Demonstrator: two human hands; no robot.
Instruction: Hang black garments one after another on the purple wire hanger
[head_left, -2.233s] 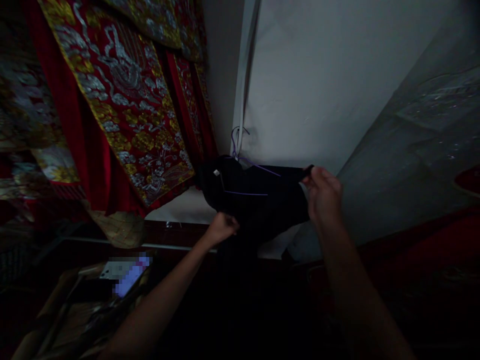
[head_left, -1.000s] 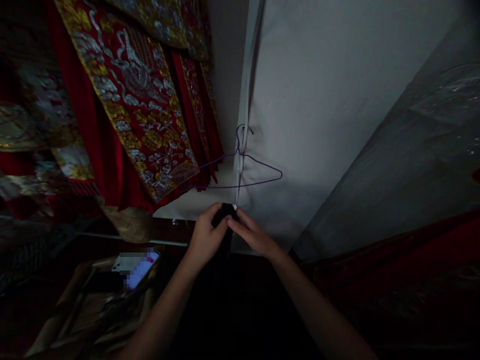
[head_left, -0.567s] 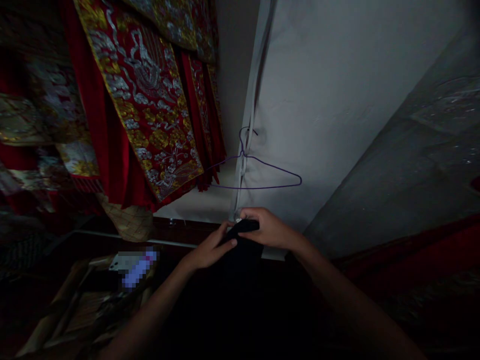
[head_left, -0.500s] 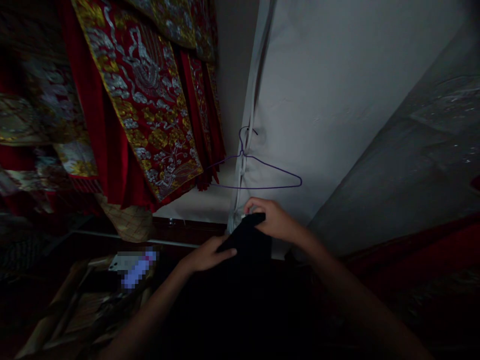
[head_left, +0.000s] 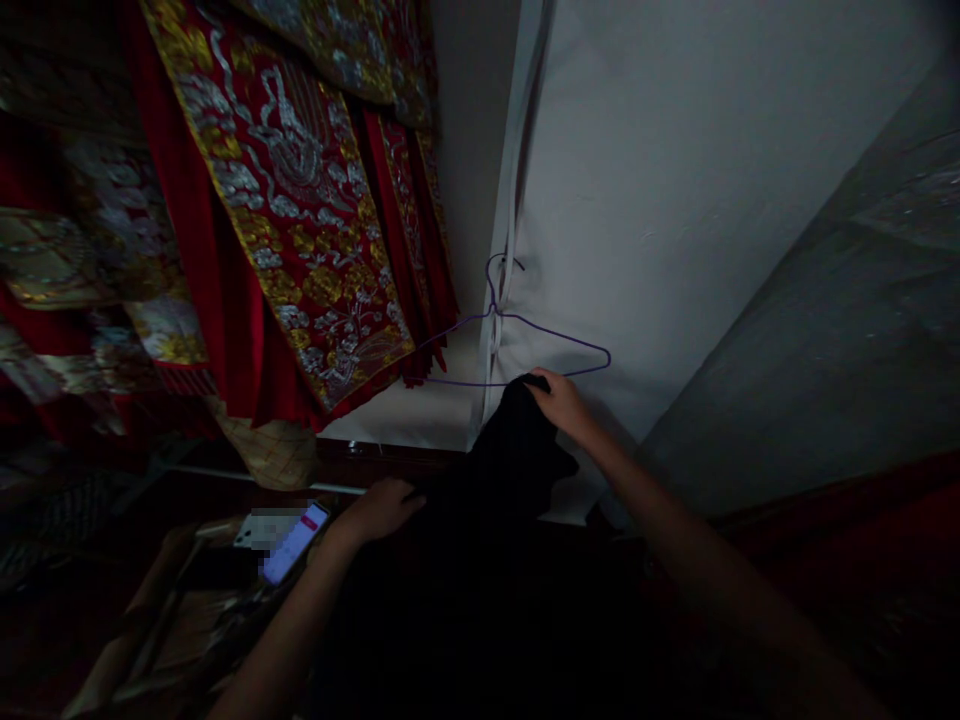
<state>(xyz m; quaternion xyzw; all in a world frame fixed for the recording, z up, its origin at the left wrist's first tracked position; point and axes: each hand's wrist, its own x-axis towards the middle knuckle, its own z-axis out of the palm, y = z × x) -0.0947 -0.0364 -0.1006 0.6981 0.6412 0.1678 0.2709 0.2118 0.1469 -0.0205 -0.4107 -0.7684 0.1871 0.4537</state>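
Observation:
Black cloth, perhaps a garment point(head_left: 502, 450), is stretched between my two hands; its lower part is lost in the dark. My right hand point(head_left: 559, 400) pinches its upper edge, right by the lower bar of a purple wire hanger point(head_left: 555, 330). Lower down and to the left, my left hand point(head_left: 386, 508) grips the cloth's side, with the fingers partly hidden by it. The hanger hangs by its hook at the wall corner, and the cloth's top overlaps its lower bar from my viewpoint.
Red costumes with gold and silver embroidery point(head_left: 315, 220) hang at the upper left. Below them a wooden chair or stool point(head_left: 142, 590) holds a phone with a lit screen point(head_left: 296, 545). A pale wall point(head_left: 675, 180) rises behind the hanger, and grey sheeting point(head_left: 825, 280) slopes at the right.
My right hand has risen with the cloth's upper edge up to the hanger's lower bar. My left hand has shifted left, spreading the cloth wider.

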